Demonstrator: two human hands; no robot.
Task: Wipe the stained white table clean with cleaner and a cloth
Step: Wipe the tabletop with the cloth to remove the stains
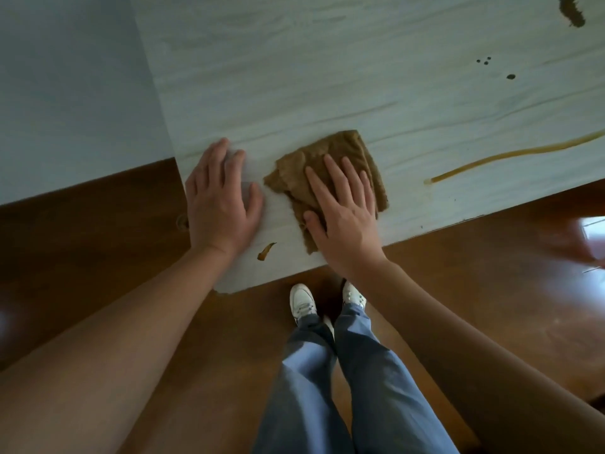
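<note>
A brown cloth (337,152) lies folded on the white table (294,77) near its front left corner. My right hand (343,208) presses flat on the cloth, fingers spread. My left hand (219,198) rests flat on the bare tabletop just left of the cloth, holding nothing. A small brown stain (265,251) sits by the front edge between my hands. A long brown streak (517,155) runs along the table to the right. Dark spots (484,61) and a dark blotch (572,9) mark the far right. No cleaner bottle is in view.
The table's front edge runs diagonally above a brown wooden floor (98,257). A pale wall (65,93) stands to the left. My legs in blue trousers and white shoes (302,303) stand just below the table corner.
</note>
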